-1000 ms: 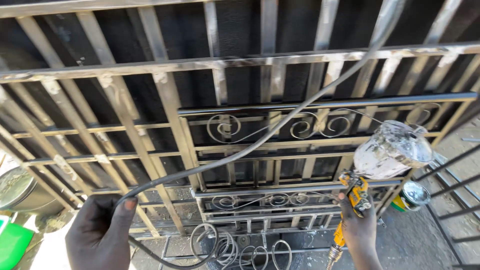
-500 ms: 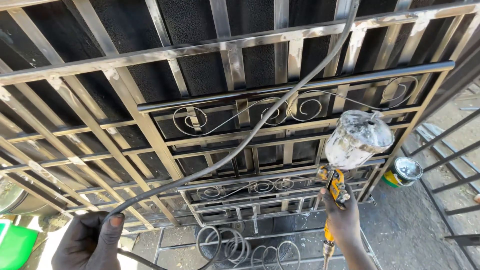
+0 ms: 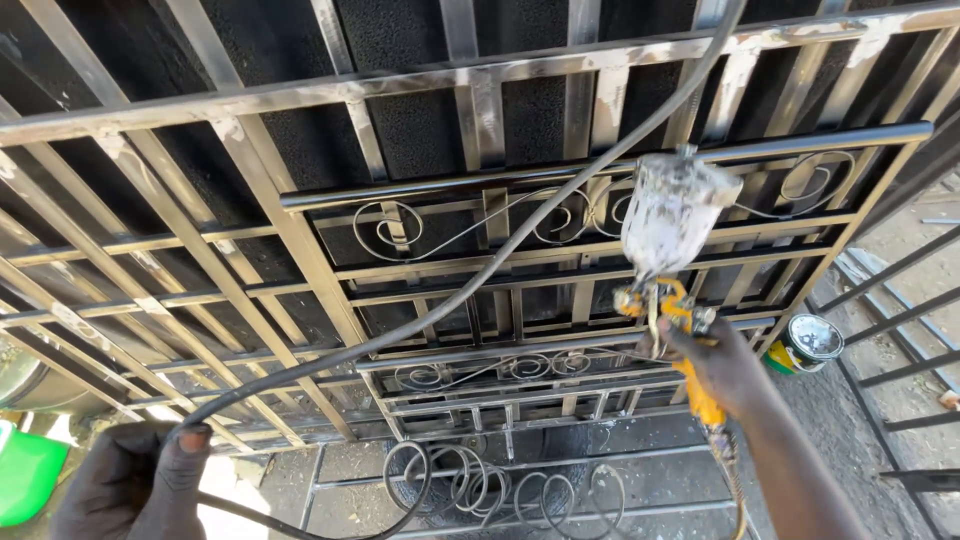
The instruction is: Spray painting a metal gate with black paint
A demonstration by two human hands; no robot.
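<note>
- two hands are at work, well apart; the right hand is clamped round the yellow grip of a spray gun, the left hand is closed round a dark air hose at the lower left
- the spray gun stands roughly upright, its long axis running from the handle near the wrist up to a paint-spattered cup on top; the nozzle end faces the metalwork
- the hose runs in a long diagonal from the left fist up toward the top right, crossing in front of the scrollwork and passing just beside the cup; a second stretch loops along the bottom edge toward the gun's base
- several welded steel window grilles lean stacked ahead of both hands, bare grey bars with curled scroll ornaments; the scrolled panel lies directly beyond the gun, so the right hand is much the nearer to it, the left hanging back and low
- loose wire-like scroll rings lie on the ground between the hands
- an open paint tin sits just right of the right hand; a green container shows at the far left edge
</note>
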